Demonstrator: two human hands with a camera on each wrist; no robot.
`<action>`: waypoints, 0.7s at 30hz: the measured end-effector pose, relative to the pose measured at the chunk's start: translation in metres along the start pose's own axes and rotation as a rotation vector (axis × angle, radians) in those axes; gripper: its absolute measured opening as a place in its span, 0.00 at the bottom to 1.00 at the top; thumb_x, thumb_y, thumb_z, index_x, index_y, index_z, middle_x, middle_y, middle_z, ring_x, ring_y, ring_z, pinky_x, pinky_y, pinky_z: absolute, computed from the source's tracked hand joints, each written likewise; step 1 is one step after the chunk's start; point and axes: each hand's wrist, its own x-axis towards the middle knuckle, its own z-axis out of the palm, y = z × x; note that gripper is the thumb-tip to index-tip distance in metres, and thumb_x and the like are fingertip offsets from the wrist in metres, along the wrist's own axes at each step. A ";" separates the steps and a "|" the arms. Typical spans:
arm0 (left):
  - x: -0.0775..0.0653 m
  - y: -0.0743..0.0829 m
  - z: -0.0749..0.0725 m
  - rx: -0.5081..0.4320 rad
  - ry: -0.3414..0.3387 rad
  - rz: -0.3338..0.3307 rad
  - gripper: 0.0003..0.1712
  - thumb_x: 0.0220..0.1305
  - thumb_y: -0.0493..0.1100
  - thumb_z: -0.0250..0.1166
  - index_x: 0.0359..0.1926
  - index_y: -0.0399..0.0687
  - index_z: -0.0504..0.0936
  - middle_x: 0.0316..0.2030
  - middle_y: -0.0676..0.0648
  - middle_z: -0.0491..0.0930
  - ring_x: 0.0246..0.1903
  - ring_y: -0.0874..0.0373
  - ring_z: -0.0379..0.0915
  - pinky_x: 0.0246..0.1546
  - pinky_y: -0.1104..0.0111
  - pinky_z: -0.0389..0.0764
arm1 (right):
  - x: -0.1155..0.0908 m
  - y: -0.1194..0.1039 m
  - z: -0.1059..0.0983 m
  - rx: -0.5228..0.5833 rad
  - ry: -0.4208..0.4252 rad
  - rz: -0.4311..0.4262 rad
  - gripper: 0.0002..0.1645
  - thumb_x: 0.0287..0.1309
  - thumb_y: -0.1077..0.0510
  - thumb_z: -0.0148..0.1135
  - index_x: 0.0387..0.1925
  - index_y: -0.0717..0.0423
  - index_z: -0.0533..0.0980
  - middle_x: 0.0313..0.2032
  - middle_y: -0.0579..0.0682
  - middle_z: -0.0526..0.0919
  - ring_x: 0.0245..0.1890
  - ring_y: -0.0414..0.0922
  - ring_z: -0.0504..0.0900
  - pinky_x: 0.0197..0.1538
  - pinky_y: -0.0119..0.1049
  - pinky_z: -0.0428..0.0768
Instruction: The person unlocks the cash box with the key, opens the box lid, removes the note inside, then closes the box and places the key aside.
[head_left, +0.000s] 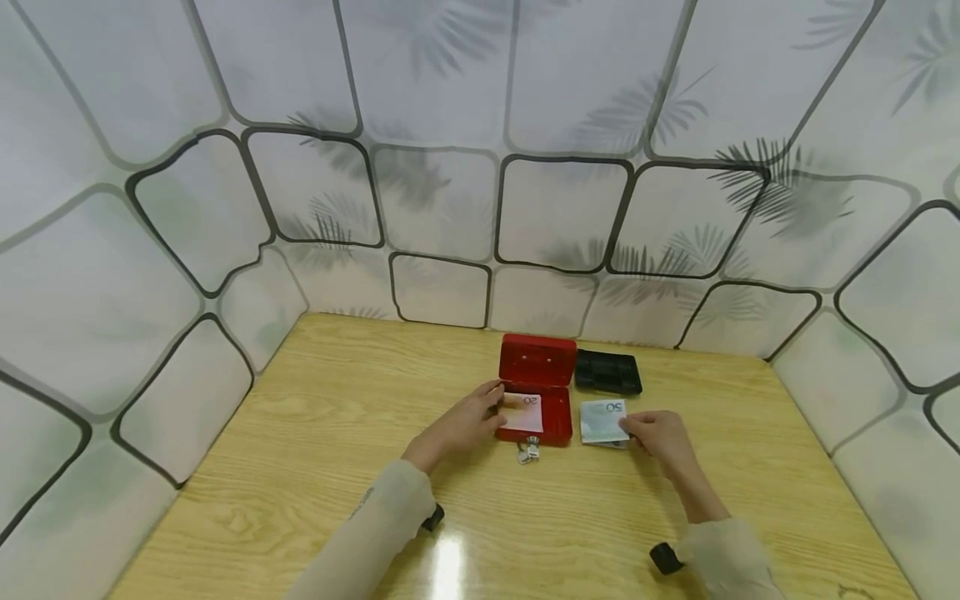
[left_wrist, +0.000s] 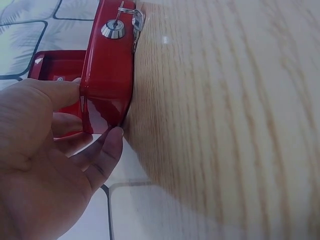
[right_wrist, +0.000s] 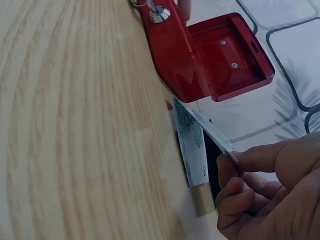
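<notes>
A red cash box [head_left: 557, 418] stands on the table with its lid [head_left: 537, 360] raised. Inside it lies a banknote [head_left: 522, 412] marked 20. My left hand [head_left: 465, 421] grips the box at its left side, the thumb at the rim and the fingertips [left_wrist: 114, 140] low against the wall. To the right of the box, my right hand [head_left: 663, 442] pinches the right edge of a pale green banknote [head_left: 603, 419] marked 50. In the right wrist view this note [right_wrist: 217, 134] stands lifted at an angle over a similar note surface [right_wrist: 192, 150]; whether they are one folded note I cannot tell.
Keys [head_left: 528, 452] hang from the lock [left_wrist: 113, 29] at the front of the box. Behind the 50 note sits a black compartment tray [head_left: 609, 372], close beside the lid. A patterned curtain [head_left: 442, 287] borders the wooden table [head_left: 360, 392] at the back and sides.
</notes>
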 end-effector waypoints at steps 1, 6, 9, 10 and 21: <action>0.000 0.000 0.000 0.001 0.000 0.001 0.35 0.80 0.44 0.58 0.78 0.32 0.59 0.79 0.38 0.53 0.77 0.42 0.52 0.74 0.52 0.59 | 0.001 0.001 0.001 -0.004 0.004 -0.001 0.17 0.69 0.62 0.64 0.42 0.78 0.83 0.17 0.47 0.75 0.20 0.40 0.69 0.25 0.31 0.69; 0.001 0.000 0.000 0.007 -0.001 0.003 0.35 0.79 0.43 0.58 0.77 0.31 0.59 0.79 0.36 0.54 0.76 0.41 0.53 0.74 0.51 0.60 | 0.004 0.002 0.007 -0.108 0.051 -0.001 0.18 0.68 0.58 0.66 0.41 0.75 0.85 0.21 0.48 0.81 0.23 0.42 0.73 0.25 0.32 0.71; 0.001 0.000 0.000 0.002 0.001 0.007 0.35 0.79 0.43 0.58 0.77 0.31 0.59 0.78 0.36 0.54 0.76 0.40 0.53 0.74 0.51 0.61 | 0.007 0.001 0.010 -0.191 0.084 -0.009 0.18 0.66 0.57 0.67 0.40 0.73 0.86 0.25 0.50 0.84 0.27 0.45 0.75 0.29 0.34 0.73; 0.001 0.000 -0.001 -0.001 0.001 0.008 0.35 0.79 0.43 0.58 0.77 0.31 0.59 0.78 0.36 0.54 0.76 0.40 0.53 0.74 0.51 0.61 | 0.008 0.001 0.011 -0.219 0.095 -0.016 0.18 0.65 0.56 0.67 0.40 0.72 0.86 0.28 0.52 0.86 0.29 0.46 0.77 0.30 0.35 0.74; 0.003 -0.005 0.002 0.002 0.011 0.020 0.35 0.79 0.44 0.58 0.77 0.31 0.60 0.78 0.36 0.55 0.76 0.40 0.55 0.73 0.50 0.61 | 0.012 0.006 0.020 -0.283 0.146 -0.032 0.17 0.66 0.57 0.67 0.40 0.71 0.86 0.37 0.62 0.89 0.38 0.54 0.85 0.41 0.45 0.82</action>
